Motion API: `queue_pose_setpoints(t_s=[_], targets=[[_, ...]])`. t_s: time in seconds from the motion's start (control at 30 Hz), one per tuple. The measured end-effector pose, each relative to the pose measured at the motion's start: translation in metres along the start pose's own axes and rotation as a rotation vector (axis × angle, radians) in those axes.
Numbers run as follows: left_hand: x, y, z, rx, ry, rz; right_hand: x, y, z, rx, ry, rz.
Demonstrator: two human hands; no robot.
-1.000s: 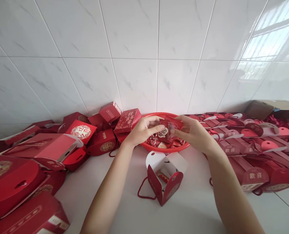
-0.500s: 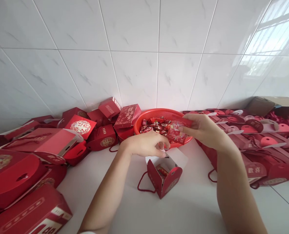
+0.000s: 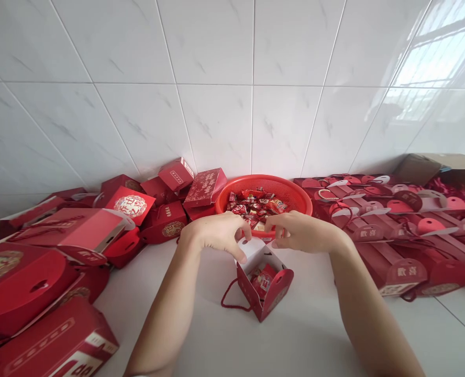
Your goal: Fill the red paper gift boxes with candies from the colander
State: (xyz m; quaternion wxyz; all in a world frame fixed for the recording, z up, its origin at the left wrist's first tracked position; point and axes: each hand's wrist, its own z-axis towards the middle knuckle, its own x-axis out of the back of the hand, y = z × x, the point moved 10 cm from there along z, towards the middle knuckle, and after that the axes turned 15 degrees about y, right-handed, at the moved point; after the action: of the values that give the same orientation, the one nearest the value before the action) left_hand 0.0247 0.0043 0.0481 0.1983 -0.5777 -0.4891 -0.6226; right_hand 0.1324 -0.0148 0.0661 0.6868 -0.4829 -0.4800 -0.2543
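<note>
A small red box (image 3: 281,293) stands with its top flaps up in the middle of the white table, a red cord looped at its left. Inside it lies a red printed packet (image 3: 264,280). My left hand (image 3: 220,234) is at the box's back left, thumb and fingers apart around the white inner flap, holding nothing. At the back right flap is my right hand (image 3: 295,231), its fingers curled; whether they pinch the flap edge is hard to tell. Just behind both hands sits an orange-red basket (image 3: 297,196) of wrapped sweets.
Red boxes (image 3: 69,228) are piled along the left side. Rows of closed red boxes (image 3: 389,251) with cords fill the right. A cardboard box (image 3: 421,168) is at the back right. A tiled wall (image 3: 212,47) rises behind the table.
The red packet that was in my right hand now lies in the small box. My right hand has come down and left to the box's back flap.
</note>
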Motion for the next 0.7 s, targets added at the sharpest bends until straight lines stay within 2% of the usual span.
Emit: queue_pose_setpoints(t_s=[0.17,0.3,0.5,0.7], targets=[[-0.003,0.005,-0.002,-0.035,-0.023,0.029,0.012,0.017,-0.007,-0.070,0.060,-0.122],[-0.003,0.005,-0.008,-0.024,-0.014,0.040,0.009,0.026,-0.016,-0.122,0.043,-0.218],[-0.009,0.003,-0.021,-0.005,-0.020,0.054,-0.007,0.017,-0.031,-0.104,-0.016,-0.236],[-0.009,0.006,-0.033,-0.057,0.016,0.016,-0.005,-0.005,-0.042,-0.012,0.036,-0.187]])
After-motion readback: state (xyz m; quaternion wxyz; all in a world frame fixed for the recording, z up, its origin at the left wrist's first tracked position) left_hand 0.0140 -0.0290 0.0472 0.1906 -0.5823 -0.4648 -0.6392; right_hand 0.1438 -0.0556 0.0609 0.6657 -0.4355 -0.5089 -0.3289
